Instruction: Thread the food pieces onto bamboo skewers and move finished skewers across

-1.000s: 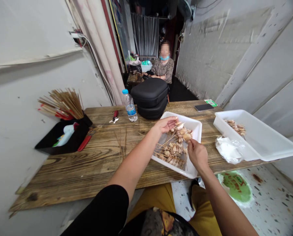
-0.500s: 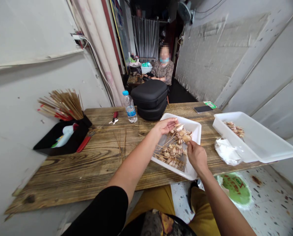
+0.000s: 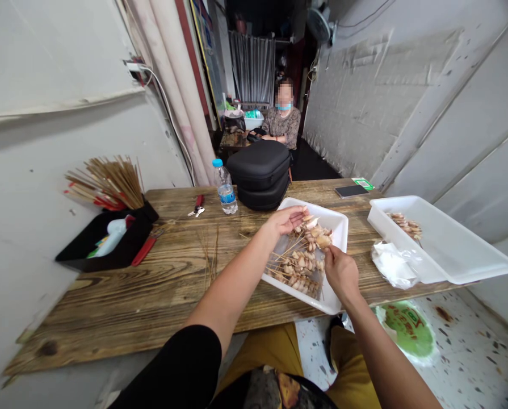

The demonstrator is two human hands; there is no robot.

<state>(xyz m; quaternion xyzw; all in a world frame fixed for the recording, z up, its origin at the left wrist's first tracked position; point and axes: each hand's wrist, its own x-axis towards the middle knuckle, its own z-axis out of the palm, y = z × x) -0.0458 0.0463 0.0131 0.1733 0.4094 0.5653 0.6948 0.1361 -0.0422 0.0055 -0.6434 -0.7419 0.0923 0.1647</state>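
My left hand (image 3: 291, 220) is over the far left part of a white tray (image 3: 342, 227), its thumb and fingers closed around a small pale food piece (image 3: 307, 218). Close by on the right, my right hand (image 3: 341, 271) pinches the near end of a skewer of pale, brownish food pieces (image 3: 323, 241); its stick is mostly hidden. Several more food skewers (image 3: 300, 272) lie in the tray below my hands, their bare sticks pointing left. What kind of food it is, I cannot make out.
Right of my hands are a plastic bag (image 3: 394, 264) and a second white tray (image 3: 458, 250) holding skewers. Behind stand a black case (image 3: 260, 170) and a water bottle (image 3: 225, 190). Loose sticks (image 3: 211, 253) and a black box (image 3: 87, 250) lie left. A person (image 3: 282, 122) sits beyond.
Almost nothing differs. Both hands stay in place over the tray, and the view has shifted very slightly.
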